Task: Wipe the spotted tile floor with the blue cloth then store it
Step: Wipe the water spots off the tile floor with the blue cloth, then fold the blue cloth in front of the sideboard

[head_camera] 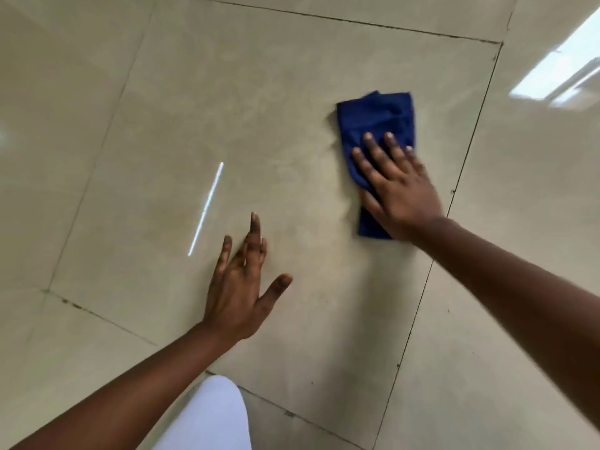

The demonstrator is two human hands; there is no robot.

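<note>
A folded blue cloth [378, 120] lies flat on a large beige glossy floor tile [259, 125], toward the tile's right side. My right hand [397, 186] presses down on the cloth's nearer half with fingers spread, and the cloth's far end sticks out past the fingertips. My left hand [242, 285] is lower and to the left, fingers apart, its fingertips resting on the bare tile and holding nothing. A few small dark specks show on the tile near its lower right edge.
Dark grout lines [464, 164] frame the tile, with more beige tiles all around. A white-clad knee or leg [211, 417] shows at the bottom centre. Bright window reflections [565, 69] and a thin light streak [206, 209] lie on the floor.
</note>
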